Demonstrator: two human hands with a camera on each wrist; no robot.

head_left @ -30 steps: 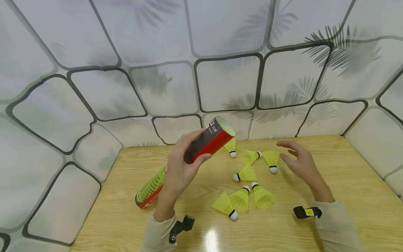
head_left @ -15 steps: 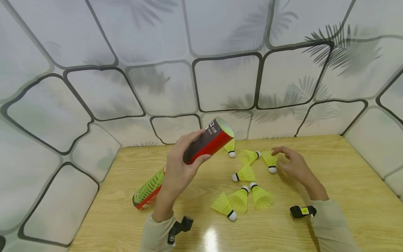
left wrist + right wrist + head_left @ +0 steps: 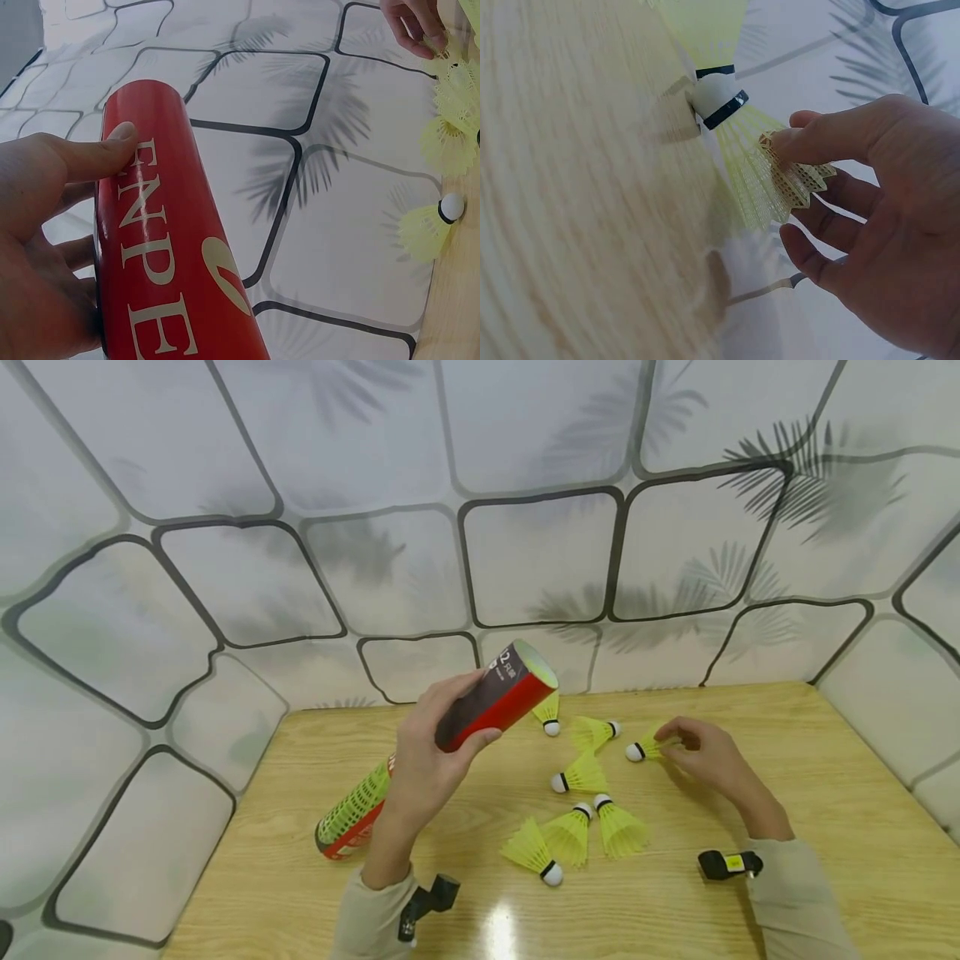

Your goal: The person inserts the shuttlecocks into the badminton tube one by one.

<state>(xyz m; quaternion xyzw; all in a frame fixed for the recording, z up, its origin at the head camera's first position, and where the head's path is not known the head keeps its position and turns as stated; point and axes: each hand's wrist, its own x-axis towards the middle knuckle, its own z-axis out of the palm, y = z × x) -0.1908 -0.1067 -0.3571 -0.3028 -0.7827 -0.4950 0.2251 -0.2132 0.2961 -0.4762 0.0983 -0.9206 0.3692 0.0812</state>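
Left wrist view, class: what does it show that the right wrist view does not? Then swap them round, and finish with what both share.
Only the left wrist view shows the left hand, gripping a red tube with large pale letters.

Only the right wrist view shows plainly how the right hand holds a yellow shuttlecock by its skirt; in the left wrist view that hold is hard to make out.

Both show the right hand, other shuttlecocks, the wooden table and the wall with dark lines and leaf prints.
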